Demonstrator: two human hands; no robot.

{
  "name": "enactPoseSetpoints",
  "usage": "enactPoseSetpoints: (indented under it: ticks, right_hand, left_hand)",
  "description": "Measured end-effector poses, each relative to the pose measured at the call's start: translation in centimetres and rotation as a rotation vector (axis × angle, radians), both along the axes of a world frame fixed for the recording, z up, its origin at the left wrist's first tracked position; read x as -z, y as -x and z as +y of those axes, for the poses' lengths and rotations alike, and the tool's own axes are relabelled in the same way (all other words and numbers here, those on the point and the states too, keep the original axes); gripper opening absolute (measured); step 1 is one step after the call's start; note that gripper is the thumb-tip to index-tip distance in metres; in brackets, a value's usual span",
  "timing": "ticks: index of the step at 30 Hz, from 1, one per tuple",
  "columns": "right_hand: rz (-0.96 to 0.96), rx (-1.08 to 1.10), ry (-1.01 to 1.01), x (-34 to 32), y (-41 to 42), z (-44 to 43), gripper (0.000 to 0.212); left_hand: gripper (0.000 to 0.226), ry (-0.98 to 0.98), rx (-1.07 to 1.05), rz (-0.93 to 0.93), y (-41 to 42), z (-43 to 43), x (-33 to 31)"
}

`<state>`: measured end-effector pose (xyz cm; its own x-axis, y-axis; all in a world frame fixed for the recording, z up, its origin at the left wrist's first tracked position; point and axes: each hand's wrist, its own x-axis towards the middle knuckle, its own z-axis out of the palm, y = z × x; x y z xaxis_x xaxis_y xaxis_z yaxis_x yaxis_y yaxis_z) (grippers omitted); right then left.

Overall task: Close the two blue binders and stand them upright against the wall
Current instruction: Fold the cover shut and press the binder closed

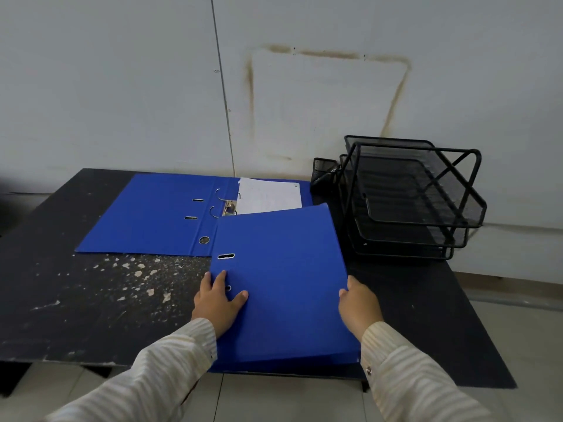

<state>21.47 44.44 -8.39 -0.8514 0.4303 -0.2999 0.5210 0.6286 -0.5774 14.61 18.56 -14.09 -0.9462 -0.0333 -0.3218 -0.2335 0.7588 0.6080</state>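
Note:
A closed blue binder (283, 278) lies flat near the front edge of the black table (91, 284). My left hand (217, 300) rests flat on its cover near the spine, fingers spread. At the binder's right edge, my right hand (359, 303) grips the cover. Behind it, a second blue binder (152, 214) lies open flat, its metal rings (219, 202) up and white paper (269, 194) on its right half. The near binder overlaps the open one's right corner. The white wall (152, 86) rises behind the table.
A black wire-mesh stacked paper tray (408, 196) stands at the table's back right, with a small mesh cup (324, 172) beside it against the wall. The left part of the tabletop is scuffed with pale flecks. Tiled floor (274, 400) shows below the front edge.

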Motion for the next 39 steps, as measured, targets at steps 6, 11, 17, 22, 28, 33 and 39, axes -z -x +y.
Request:
enactPoseSetpoints:
  ticks: [6,11,17,22,28,33,39]
  right_hand:
    - [-0.178,-0.035,-0.109,2.7,-0.2,-0.7,0.056]
    - [-0.216,-0.079,-0.149,3.9,-0.4,-1.7,0.06]
    - [-0.227,-0.131,-0.167,5.0,-0.4,-2.6,0.063]
    - [-0.167,-0.318,-0.194,5.8,-0.1,-5.1,0.061]
    - [-0.074,-0.469,-0.147,6.3,1.1,-10.2,0.059]
    - [-0.005,-0.511,-0.134,6.2,3.0,-12.9,0.057]
    - [0.061,-0.502,-0.159,6.2,5.3,-14.1,0.053]
  left_hand:
    - [0.089,-0.014,-0.013,-0.04,-0.1,-0.1,0.6]
    - [0.093,0.01,0.01,-0.028,-0.2,-0.3,0.8]
    - [0.092,0.037,0.036,-0.017,-0.4,-0.4,0.9]
    - [0.092,0.034,0.055,-0.019,-0.5,-0.4,0.8]
    - [0.098,-0.019,0.06,-0.007,-0.6,-0.9,1.1]
    - [0.098,-0.095,0.052,-0.016,0.5,-1.8,1.5]
    - [0.063,-0.278,0.013,-0.006,3.3,-2.2,1.5]
